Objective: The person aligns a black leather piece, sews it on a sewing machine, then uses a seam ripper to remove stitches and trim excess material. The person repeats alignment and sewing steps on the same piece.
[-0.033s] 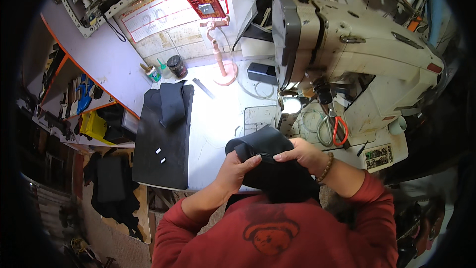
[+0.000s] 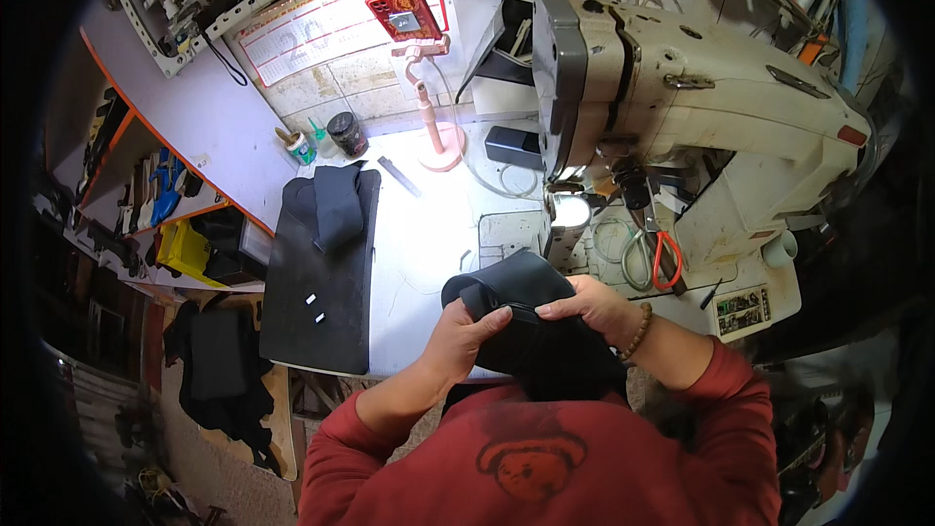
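Note:
Both my hands hold a dark piece of leather-like material [image 2: 511, 284] near the table's front edge. Its upper part curves over like a wide loop, and darker black material hangs below toward my lap. My left hand [image 2: 466, 336] grips the left side by a small strap-like fold, its thumb pressed on a seam. From the right, my right hand [image 2: 596, 310] pinches the same seam, thumb on top; a beaded bracelet circles that wrist. The fingers beneath the piece are mostly hidden. Just beyond stands a sewing machine [image 2: 662, 88], its needle area apart from the piece.
Left on the table, a black board [image 2: 314, 317] bears folded black pieces [image 2: 338, 205] and two small white bits. Scissors [image 2: 667, 258] with red and pale handles lie beside the machine, near a small parts tray [image 2: 742, 312]. A pink phone stand [image 2: 440, 146] stands at the back.

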A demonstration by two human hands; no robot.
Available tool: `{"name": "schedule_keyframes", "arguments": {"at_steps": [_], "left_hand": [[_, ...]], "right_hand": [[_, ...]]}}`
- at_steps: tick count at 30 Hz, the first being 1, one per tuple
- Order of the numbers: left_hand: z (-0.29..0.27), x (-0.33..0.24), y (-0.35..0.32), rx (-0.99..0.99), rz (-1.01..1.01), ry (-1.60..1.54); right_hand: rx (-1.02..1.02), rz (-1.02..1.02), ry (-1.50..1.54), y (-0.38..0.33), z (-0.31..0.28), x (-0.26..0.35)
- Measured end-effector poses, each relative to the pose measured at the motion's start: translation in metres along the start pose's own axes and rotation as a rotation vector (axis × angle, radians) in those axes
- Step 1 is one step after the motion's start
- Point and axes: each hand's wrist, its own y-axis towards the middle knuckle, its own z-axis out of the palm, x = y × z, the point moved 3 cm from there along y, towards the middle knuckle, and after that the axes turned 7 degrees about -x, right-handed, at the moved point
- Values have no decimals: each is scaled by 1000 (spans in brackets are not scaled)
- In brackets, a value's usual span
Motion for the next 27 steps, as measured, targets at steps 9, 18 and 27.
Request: {"name": "schedule_keyframes", "arguments": {"at_steps": [9, 18, 27], "left_hand": [[1, 0, -5, 109, -48, 137], [6, 1, -9, -34, 66, 213], [14, -3, 2, -49, -150, 34]], "right_hand": [[32, -113, 107, -1, -4, -17], [52, -200, -28, 2, 5, -13], [35, -342, -176, -1, 7, 0]]}}
